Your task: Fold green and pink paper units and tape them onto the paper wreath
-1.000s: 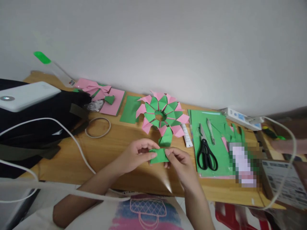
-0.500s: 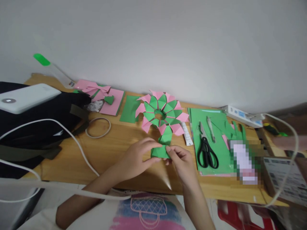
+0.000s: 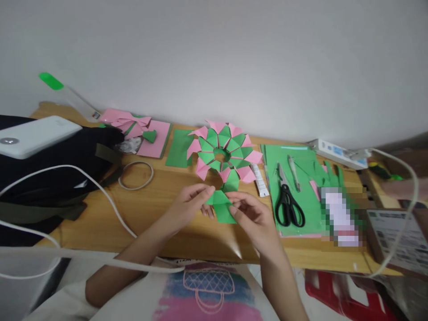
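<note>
Between my two hands is a piece of green paper, partly folded, with creases across it. My left hand pinches its upper left edge between thumb and fingers. At its right edge, my right hand grips it with the thumb on top and the fingers behind. Just beyond lies a pink and green folded-paper ring, its pink points facing outward. Another folded green piece lies at the ring's near side, behind the paper I hold.
Black-handled scissors and a pen-like tool lie on green sheets at right. A white tube is beside them. Pink paper, a tape roll and a dark bag are at left. A white cable crosses the table.
The green paper in my hands has been opened out from a flat folded strip and turned. My left hand has shifted its hold to the upper left edge.
</note>
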`<control>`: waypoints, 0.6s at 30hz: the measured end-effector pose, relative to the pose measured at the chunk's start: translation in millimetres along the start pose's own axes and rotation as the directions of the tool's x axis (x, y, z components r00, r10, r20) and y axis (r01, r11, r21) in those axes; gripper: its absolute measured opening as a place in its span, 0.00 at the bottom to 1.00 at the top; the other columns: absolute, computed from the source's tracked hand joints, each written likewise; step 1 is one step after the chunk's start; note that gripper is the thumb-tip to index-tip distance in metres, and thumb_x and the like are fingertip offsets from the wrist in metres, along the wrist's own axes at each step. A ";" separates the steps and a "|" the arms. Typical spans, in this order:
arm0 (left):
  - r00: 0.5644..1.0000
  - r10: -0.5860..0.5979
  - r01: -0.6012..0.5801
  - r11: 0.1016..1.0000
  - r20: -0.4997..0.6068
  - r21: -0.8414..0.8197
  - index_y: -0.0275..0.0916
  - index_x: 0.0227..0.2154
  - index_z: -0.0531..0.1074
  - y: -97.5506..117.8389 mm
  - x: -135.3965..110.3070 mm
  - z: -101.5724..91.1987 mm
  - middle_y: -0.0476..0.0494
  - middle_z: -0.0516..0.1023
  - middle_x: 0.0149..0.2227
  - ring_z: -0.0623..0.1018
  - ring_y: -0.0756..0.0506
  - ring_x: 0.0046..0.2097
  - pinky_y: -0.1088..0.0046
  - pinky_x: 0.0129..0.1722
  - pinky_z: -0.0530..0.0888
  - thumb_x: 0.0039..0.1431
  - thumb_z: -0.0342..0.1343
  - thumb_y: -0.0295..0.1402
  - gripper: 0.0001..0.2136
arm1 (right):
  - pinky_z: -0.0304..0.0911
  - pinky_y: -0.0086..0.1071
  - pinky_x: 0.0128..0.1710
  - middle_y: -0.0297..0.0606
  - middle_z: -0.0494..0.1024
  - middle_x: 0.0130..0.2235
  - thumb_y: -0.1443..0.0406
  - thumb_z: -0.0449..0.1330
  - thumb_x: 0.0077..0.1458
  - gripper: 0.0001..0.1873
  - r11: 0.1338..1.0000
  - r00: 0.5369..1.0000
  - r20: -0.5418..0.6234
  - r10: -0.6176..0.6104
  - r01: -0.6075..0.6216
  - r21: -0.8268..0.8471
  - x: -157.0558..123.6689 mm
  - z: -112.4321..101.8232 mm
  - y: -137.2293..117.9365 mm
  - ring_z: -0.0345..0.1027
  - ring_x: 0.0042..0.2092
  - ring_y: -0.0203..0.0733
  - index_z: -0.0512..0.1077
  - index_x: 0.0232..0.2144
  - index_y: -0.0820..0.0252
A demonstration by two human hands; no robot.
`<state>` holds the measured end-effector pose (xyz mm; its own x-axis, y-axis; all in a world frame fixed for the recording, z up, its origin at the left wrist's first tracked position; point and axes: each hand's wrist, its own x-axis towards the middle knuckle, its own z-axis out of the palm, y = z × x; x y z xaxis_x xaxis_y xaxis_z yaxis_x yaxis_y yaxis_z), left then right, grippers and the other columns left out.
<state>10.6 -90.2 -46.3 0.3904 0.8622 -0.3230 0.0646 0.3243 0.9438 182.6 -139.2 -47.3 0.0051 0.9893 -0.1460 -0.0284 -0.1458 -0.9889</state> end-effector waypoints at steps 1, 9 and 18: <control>1.000 0.006 -0.006 1.000 0.003 0.010 0.36 0.25 0.69 0.3 0.2 0.3 0.50 0.73 0.18 0.73 0.51 0.22 0.77 0.24 0.70 0.56 0.53 0.51 0.20 | 0.68 0.30 0.34 0.36 0.79 0.32 0.61 0.64 0.52 0.10 1.000 1.000 -0.008 0.019 -0.019 0.013 0.9 0.5 0.0 0.71 0.33 0.37 0.77 0.37 0.55; 0.996 0.007 -0.001 0.997 0.088 -0.071 0.35 0.26 0.70 2.8 -0.8 1.5 0.51 0.73 0.19 0.75 0.52 0.22 0.79 0.23 0.71 0.54 0.58 0.45 0.16 | 0.67 0.28 0.30 0.32 0.79 0.28 0.61 0.66 0.49 0.08 0.987 0.996 0.017 0.089 -0.091 0.133 3.4 1.5 1.1 0.70 0.29 0.34 0.77 0.33 0.57; 0.998 0.056 -0.055 0.994 0.000 -0.097 0.35 0.30 0.71 2.1 0.3 2.4 0.51 0.77 0.24 0.77 0.51 0.26 0.77 0.28 0.74 0.49 0.60 0.33 0.07 | 0.67 0.30 0.36 0.35 0.75 0.38 0.55 0.60 0.57 0.16 0.993 0.997 -0.023 -0.068 0.070 0.091 -2.3 -8.3 2.9 0.69 0.37 0.37 0.74 0.47 0.49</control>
<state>13.1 -90.2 -44.2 0.3932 0.8789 -0.2700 -0.0466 0.3123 0.9489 190.8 -141.9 -50.1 0.0299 0.9964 -0.0791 -0.1189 -0.0750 -0.9901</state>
